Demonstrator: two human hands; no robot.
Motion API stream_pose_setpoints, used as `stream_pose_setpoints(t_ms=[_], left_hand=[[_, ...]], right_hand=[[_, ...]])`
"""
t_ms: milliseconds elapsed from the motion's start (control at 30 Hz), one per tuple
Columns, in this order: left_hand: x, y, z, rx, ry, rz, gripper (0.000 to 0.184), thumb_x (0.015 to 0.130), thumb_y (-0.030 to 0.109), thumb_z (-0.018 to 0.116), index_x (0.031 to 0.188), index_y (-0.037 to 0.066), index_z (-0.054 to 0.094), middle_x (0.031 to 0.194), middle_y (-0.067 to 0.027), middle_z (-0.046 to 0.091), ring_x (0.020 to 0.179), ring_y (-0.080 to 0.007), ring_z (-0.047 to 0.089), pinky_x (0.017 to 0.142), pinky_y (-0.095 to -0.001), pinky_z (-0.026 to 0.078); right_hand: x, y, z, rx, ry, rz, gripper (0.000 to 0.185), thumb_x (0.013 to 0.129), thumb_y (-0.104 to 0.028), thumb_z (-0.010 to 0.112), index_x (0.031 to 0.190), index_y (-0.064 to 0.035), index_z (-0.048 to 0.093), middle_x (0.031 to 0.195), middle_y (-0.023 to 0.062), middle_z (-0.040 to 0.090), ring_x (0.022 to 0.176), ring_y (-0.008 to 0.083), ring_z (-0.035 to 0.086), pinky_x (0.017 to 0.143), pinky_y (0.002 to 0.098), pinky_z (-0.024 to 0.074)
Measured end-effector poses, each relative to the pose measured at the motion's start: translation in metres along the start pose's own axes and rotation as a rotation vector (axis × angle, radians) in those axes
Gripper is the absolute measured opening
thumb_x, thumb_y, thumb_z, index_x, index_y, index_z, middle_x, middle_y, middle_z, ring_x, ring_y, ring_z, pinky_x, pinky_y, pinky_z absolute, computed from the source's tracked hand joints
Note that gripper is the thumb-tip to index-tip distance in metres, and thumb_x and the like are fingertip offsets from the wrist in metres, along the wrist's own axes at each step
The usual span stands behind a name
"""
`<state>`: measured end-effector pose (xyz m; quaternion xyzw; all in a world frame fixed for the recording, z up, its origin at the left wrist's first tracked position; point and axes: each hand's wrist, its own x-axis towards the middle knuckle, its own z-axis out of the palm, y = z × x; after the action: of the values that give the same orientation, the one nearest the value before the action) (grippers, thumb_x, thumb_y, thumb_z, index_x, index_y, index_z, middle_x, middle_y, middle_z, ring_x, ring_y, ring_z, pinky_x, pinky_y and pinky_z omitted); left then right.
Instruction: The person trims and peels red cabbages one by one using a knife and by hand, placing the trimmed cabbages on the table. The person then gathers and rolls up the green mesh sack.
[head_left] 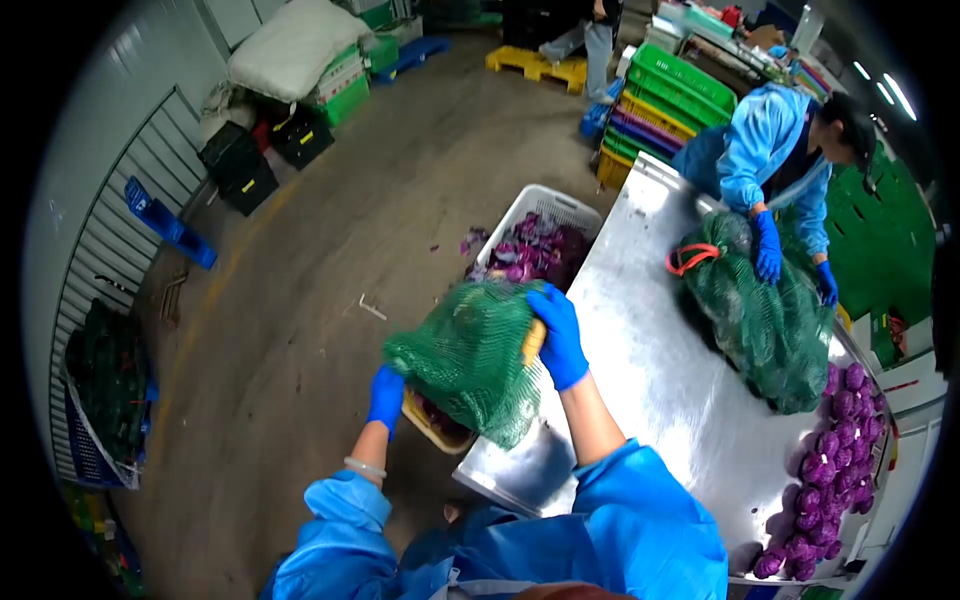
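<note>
A green mesh bag (470, 355) is spread between my two blue-gloved hands, beside the near-left edge of a metal table (640, 370). My right hand (562, 338) grips its upper right side, next to a yellow piece (534, 341) whose kind I cannot make out. At the bag's lower left, my left hand (386, 400) holds the mesh, with its fingertips hidden behind it. Below the bag, a yellowish container (436, 432) with something purple inside shows partly. Behind it on the floor, a white basket (545, 196) holds purple cabbage leaves (530, 245).
Across the table, a co-worker (765, 150) in blue gloves touches a full green mesh bag (755, 310) with a red tie. Purple cabbages (835, 455) line the table's right edge. Stacked crates (665, 100) stand behind. A blue stool (168, 222) is near the left railing.
</note>
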<state>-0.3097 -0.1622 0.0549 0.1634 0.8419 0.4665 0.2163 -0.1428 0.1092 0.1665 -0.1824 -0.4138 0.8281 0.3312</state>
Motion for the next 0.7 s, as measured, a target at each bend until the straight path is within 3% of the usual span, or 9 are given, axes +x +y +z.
stream_pose_setpoints(t_ms=[100, 200, 233, 367, 467, 500, 533, 567, 700], left_hand=[[-0.012, 0.065, -0.026, -0.792, -0.07, 0.024, 0.036, 0.098, 0.025, 0.05, 0.116, -0.005, 0.06, 0.112, -0.0112, 0.065, 0.099, -0.0196, 0.061, 0.089, -0.0346, 0.047], [0.008, 0.038, -0.015, -0.107, -0.2, 0.085, 0.033, 0.098, 0.024, 0.049, 0.111, -0.004, 0.062, 0.106, -0.01, 0.066, 0.094, -0.0192, 0.062, 0.085, -0.0346, 0.048], [0.008, 0.045, -0.018, 0.122, -0.22, 0.066, 0.031, 0.097, 0.024, 0.051, 0.111, -0.002, 0.063, 0.103, -0.0083, 0.066, 0.091, -0.0195, 0.062, 0.083, -0.0339, 0.048], [-0.011, 0.087, -0.038, -0.835, -0.226, 0.188, 0.035, 0.095, 0.019, 0.056, 0.125, 0.0, 0.055, 0.121, -0.009, 0.06, 0.109, -0.0218, 0.058, 0.096, -0.0369, 0.045], [-0.038, 0.108, -0.025, -0.48, -0.42, 0.137, 0.043, 0.095, 0.02, 0.054, 0.132, -0.001, 0.049, 0.13, -0.0135, 0.055, 0.116, -0.0237, 0.054, 0.099, -0.0378, 0.044], [-0.032, 0.093, -0.008, -0.164, -0.446, 0.43, 0.048, 0.096, 0.019, 0.053, 0.139, 0.001, 0.041, 0.138, -0.0131, 0.047, 0.123, -0.0246, 0.049, 0.105, -0.0388, 0.039], [-0.027, 0.078, 0.01, 0.122, -0.386, 0.729, 0.053, 0.098, 0.019, 0.052, 0.145, 0.003, 0.033, 0.147, -0.0127, 0.039, 0.129, -0.0256, 0.043, 0.11, -0.0398, 0.034], [-0.023, 0.079, 0.016, -0.199, -0.53, 0.585, 0.052, 0.097, 0.017, 0.052, 0.145, 0.003, 0.034, 0.146, -0.0126, 0.041, 0.129, -0.0258, 0.043, 0.11, -0.0394, 0.034], [-0.007, 0.055, 0.029, 0.017, -0.354, 0.535, 0.046, 0.09, 0.017, 0.059, 0.133, 0.004, 0.049, 0.132, -0.0134, 0.053, 0.12, -0.0255, 0.051, 0.105, -0.0353, 0.038]], right_hand=[[-0.009, -0.013, -0.016, 0.422, -0.047, -0.026, 0.023, 0.09, -0.021, 0.062, 0.102, -0.0013, 0.06, 0.098, 0.0093, 0.065, 0.093, 0.0191, 0.063, 0.09, 0.0358, 0.0504], [0.011, -0.001, -0.002, -0.302, 0.065, 0.037, 0.014, 0.088, -0.013, 0.065, 0.096, -0.003, 0.059, 0.094, 0.0038, 0.063, 0.084, 0.0127, 0.059, 0.077, 0.0276, 0.0486], [0.001, -0.019, 0.014, -0.138, 0.028, -0.002, 0.014, 0.088, -0.013, 0.065, 0.096, -0.0026, 0.06, 0.094, 0.0045, 0.063, 0.083, 0.013, 0.06, 0.077, 0.0281, 0.0492], [-0.039, -0.073, 0.05, 0.245, -0.115, -0.114, 0.016, 0.086, -0.013, 0.062, 0.099, -0.0023, 0.06, 0.094, 0.0058, 0.063, 0.085, 0.0146, 0.06, 0.081, 0.0299, 0.0498], [-0.015, -0.034, 0.05, -0.648, -0.183, -0.059, 0.026, 0.087, -0.02, 0.066, 0.101, 0.0008, 0.06, 0.093, 0.004, 0.062, 0.085, 0.0149, 0.058, 0.079, 0.0292, 0.0478], [-0.018, -0.005, 0.052, -0.803, -0.29, -0.153, 0.029, 0.088, -0.022, 0.066, 0.103, 0.0014, 0.06, 0.092, 0.0065, 0.061, 0.086, 0.015, 0.057, 0.08, 0.03, 0.0471], [-0.046, 0.005, 0.073, -0.667, -0.301, -0.216, 0.03, 0.088, -0.023, 0.066, 0.104, 0.001, 0.06, 0.093, 0.0089, 0.062, 0.086, 0.0144, 0.057, 0.079, 0.031, 0.0466], [-0.049, 0.002, 0.077, -0.938, -0.588, -0.32, 0.031, 0.089, -0.021, 0.064, 0.109, 0.0028, 0.06, 0.101, 0.0109, 0.065, 0.091, 0.0161, 0.059, 0.083, 0.0299, 0.047], [-0.064, -0.038, 0.06, -0.667, -0.444, 0.045, 0.028, 0.087, -0.011, 0.059, 0.112, 0.0022, 0.064, 0.107, 0.011, 0.066, 0.095, 0.0194, 0.063, 0.086, 0.0307, 0.0486]])
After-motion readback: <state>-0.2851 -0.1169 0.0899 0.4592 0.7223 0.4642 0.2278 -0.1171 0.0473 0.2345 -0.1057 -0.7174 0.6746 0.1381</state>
